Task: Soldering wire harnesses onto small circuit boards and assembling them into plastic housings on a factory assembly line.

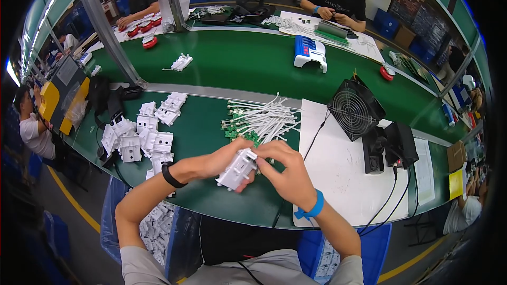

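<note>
A white plastic housing (pixel 236 171) is gripped in my left hand (pixel 224 157), tilted above the green bench near its front edge. My right hand (pixel 288 169) meets it at the upper right corner, thumb and fingers pinched together there. What lies between those fingertips is too small to make out. Just beyond my hands lies a heap of small green circuit boards with white cables (pixel 266 119). To the left, several more white housings (pixel 153 132) are piled on the bench.
A black fan (pixel 355 106) and black power units (pixel 398 145) with cables stand on a white sheet (pixel 332 179) at right. Behind runs a green conveyor (pixel 237 58) carrying a blue-and-white casing (pixel 310 53). Below the bench edge is a bin of white parts (pixel 157 227). Co-workers sit across the conveyor.
</note>
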A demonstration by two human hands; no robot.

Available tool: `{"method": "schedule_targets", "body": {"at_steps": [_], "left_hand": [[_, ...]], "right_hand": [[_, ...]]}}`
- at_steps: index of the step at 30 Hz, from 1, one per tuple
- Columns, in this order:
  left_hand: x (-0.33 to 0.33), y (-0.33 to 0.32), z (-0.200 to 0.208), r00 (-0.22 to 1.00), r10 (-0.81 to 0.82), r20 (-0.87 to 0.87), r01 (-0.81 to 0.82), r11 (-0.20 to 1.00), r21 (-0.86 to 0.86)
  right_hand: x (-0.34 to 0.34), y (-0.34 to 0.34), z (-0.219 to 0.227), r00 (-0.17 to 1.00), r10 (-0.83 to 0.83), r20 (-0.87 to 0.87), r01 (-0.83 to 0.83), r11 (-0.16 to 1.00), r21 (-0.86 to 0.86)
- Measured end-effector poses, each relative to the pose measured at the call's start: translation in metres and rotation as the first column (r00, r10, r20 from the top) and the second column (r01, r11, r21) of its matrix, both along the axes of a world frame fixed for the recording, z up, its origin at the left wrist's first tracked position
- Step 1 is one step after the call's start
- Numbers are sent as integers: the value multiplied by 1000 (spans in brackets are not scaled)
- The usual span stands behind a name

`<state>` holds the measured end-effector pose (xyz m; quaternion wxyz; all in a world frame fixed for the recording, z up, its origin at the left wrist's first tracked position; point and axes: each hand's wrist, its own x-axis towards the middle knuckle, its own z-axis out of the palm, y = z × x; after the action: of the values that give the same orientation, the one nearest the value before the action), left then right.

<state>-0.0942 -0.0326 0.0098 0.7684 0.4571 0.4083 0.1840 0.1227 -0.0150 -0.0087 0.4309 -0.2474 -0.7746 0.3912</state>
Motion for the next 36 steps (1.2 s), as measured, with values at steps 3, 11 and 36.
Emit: {"method": "schedule_targets", "body": {"at_steps": [3,11,36], "left_hand": [[-1,-2,10,987,-142,-79,135,987,-86],[6,0,1,994,-23,-103,41,984,173],[112,64,-60,905,400,-143,-185,675,714]], "right_hand": [[8,3,6,990,119,70,-99,964,-247],[19,3,-3,993,19,113,12,964,-267],[111,-20,-45,806,-580,122,478,758,443]]}}
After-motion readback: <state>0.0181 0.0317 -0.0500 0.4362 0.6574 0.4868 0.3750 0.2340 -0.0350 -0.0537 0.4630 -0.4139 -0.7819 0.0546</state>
